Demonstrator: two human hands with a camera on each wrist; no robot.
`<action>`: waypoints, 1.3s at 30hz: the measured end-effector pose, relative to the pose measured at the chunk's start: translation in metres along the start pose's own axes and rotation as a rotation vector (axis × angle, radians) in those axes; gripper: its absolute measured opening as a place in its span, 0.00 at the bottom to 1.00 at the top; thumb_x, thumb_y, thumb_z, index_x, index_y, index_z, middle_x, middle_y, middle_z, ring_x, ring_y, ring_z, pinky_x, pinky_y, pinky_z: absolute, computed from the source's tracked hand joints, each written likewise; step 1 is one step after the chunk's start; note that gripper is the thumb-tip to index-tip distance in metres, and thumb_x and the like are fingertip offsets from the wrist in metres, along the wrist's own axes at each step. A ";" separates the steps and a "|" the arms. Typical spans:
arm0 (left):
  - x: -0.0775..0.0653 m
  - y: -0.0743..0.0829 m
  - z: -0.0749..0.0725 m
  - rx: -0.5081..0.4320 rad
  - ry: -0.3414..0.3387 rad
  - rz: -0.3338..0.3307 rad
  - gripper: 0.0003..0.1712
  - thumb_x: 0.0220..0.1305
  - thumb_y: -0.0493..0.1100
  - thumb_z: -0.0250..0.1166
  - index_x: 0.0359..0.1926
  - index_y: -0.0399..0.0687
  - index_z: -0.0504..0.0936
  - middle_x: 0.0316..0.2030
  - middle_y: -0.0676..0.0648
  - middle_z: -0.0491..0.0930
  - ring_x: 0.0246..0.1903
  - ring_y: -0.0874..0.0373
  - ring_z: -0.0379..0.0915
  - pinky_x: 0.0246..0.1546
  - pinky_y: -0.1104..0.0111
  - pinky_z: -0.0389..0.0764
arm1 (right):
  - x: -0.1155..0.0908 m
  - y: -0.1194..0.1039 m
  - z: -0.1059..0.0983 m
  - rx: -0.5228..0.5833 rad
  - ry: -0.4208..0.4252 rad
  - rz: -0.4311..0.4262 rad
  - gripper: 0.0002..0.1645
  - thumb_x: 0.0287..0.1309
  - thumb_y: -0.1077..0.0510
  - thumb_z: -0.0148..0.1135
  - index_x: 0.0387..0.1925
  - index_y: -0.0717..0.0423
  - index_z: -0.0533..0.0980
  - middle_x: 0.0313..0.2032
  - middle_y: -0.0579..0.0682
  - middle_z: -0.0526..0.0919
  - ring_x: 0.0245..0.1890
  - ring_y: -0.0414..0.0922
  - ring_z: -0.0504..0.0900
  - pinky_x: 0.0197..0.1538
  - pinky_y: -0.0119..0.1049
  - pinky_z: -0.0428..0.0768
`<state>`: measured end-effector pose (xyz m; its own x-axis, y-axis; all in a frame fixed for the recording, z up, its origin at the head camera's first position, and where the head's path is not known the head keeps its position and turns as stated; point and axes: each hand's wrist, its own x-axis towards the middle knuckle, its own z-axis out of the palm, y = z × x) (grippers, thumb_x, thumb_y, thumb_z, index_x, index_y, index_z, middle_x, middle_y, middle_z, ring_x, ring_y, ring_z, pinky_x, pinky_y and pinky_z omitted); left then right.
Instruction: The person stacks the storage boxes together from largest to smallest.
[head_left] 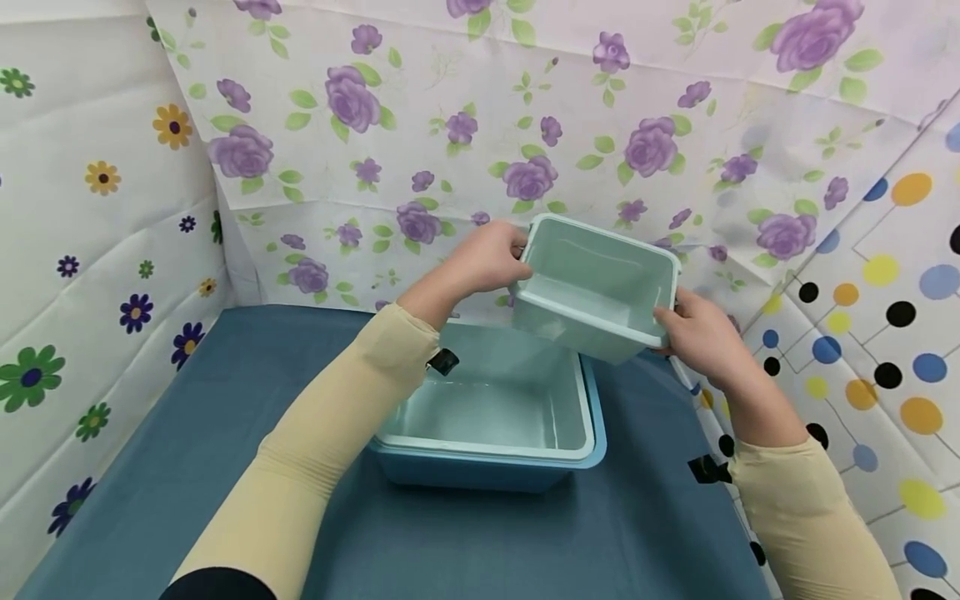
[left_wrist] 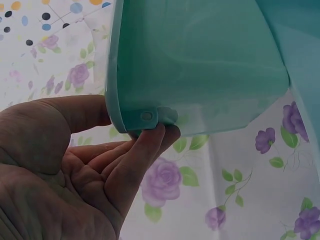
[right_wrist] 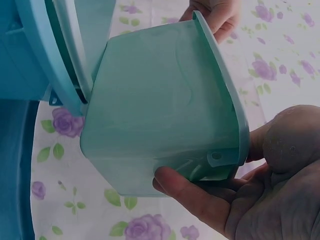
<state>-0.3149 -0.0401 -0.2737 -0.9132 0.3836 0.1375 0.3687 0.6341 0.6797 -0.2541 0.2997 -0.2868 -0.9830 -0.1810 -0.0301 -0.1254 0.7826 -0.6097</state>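
A small pale green plastic bin (head_left: 592, 279) is held tilted in the air, its inside turned toward me. My left hand (head_left: 491, 257) pinches its left end at the rim, thumb on one side and fingers on the other, as the left wrist view shows at the rim (left_wrist: 114, 75). At the opposite end my right hand (head_left: 697, 329) grips the rim, with fingers under the wall (right_wrist: 165, 130). Below and behind it stands a larger pale green bin (head_left: 487, 408), nested inside a blue bin (head_left: 480, 473). The small bin hides part of the larger bin's far right corner.
The nested bins stand on a blue cloth-covered table (head_left: 450, 542). A curtain with purple roses (head_left: 420, 150) hangs behind. Flowered cloth (head_left: 105, 250) closes the left side, and dotted cloth (head_left: 885, 333) the right.
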 end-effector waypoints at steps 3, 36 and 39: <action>-0.007 -0.001 -0.001 -0.014 -0.001 -0.007 0.29 0.73 0.34 0.66 0.26 0.53 0.54 0.23 0.52 0.49 0.23 0.57 0.44 0.30 0.64 0.57 | 0.000 -0.002 0.003 -0.003 -0.008 0.002 0.38 0.90 0.44 0.44 0.87 0.62 0.59 0.64 0.69 0.83 0.48 0.57 0.88 0.47 0.46 0.89; -0.055 -0.017 -0.022 -0.050 0.041 -0.049 0.09 0.76 0.40 0.69 0.50 0.41 0.90 0.36 0.50 0.83 0.29 0.55 0.68 0.37 0.61 0.69 | -0.002 -0.032 0.021 0.009 -0.045 -0.033 0.36 0.91 0.47 0.47 0.87 0.59 0.59 0.70 0.69 0.79 0.59 0.64 0.86 0.57 0.59 0.87; -0.057 -0.017 -0.023 -0.051 0.035 -0.060 0.13 0.77 0.41 0.69 0.56 0.42 0.91 0.48 0.44 0.91 0.36 0.52 0.79 0.39 0.60 0.73 | -0.003 -0.034 0.021 -0.011 -0.041 -0.046 0.37 0.91 0.46 0.47 0.88 0.58 0.58 0.71 0.69 0.79 0.62 0.65 0.85 0.59 0.63 0.84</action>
<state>-0.2727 -0.0884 -0.2763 -0.9393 0.3213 0.1200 0.3045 0.6202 0.7229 -0.2437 0.2611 -0.2821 -0.9699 -0.2411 -0.0343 -0.1723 0.7791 -0.6027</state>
